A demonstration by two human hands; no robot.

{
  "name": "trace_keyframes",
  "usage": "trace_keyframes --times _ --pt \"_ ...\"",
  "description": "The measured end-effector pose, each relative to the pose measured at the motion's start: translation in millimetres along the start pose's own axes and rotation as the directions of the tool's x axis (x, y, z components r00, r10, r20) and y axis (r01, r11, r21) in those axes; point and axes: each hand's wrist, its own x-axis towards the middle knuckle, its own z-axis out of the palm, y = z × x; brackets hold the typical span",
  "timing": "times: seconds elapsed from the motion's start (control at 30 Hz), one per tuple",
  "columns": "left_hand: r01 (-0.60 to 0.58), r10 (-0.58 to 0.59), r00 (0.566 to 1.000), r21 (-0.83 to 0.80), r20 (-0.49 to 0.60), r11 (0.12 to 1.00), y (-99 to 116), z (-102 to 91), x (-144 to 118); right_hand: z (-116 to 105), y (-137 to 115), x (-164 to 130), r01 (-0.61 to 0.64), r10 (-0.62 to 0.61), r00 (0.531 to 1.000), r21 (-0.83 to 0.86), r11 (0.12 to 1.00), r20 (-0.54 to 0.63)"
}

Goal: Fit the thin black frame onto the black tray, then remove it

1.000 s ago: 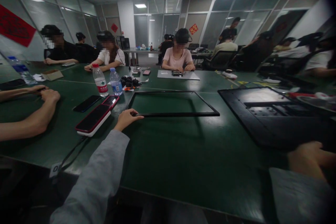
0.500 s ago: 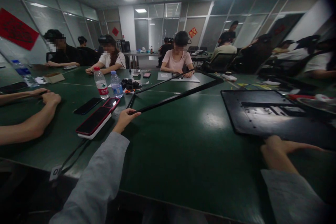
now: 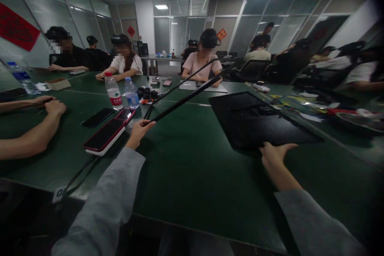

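My left hand (image 3: 138, 131) grips the near left corner of a thin black rectangular frame (image 3: 183, 99). The frame is tilted steeply up off the green table (image 3: 192, 176), its far side raised. My right hand (image 3: 273, 156) holds the near edge of a flat black panel (image 3: 255, 122), which lies on the table in front of me, just right of the frame. Both my arms wear grey sleeves.
Phones with red cases (image 3: 105, 137) and a black phone (image 3: 96, 117) lie left of my left hand, behind them two water bottles (image 3: 113, 91). A neighbour's bare forearms (image 3: 30, 136) rest at the left. Several people sit across the table. Clutter (image 3: 345, 112) lies at the far right.
My left hand has tipped the black frame up from flat to steeply tilted. My right hand has dragged the black panel from the right toward the middle of the table.
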Motion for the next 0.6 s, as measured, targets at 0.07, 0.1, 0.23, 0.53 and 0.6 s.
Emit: trace_keyframes --times 0.07,0.1,0.23,0.53,0.6 --pt "-0.004 0.004 1.000 -0.003 -0.018 1.000 -0.3 -0.1 -0.1 12.4 2.8 -3.1 -0.080 0.082 0.996 0.068 0.994 -0.024" --pt "-0.004 0.004 1.000 -0.002 -0.025 1.000 -1.1 -0.5 0.3 18.6 4.2 -4.2 -0.108 0.108 0.994 0.089 0.990 0.002" --pt "-0.025 0.024 1.000 -0.007 -0.017 1.000 -4.6 -3.1 3.2 36.8 10.3 -0.6 -0.126 0.085 0.957 0.131 0.983 0.279" --pt "-0.189 0.182 0.982 0.235 0.050 0.954 -5.3 -10.9 6.8 40.2 9.1 51.3 0.074 0.004 0.916 -0.178 0.981 0.401" --pt "-0.246 0.228 0.969 0.306 0.094 0.920 -8.2 -12.7 8.3 37.5 -0.6 53.7 0.175 -0.125 0.956 -0.174 0.969 0.265"
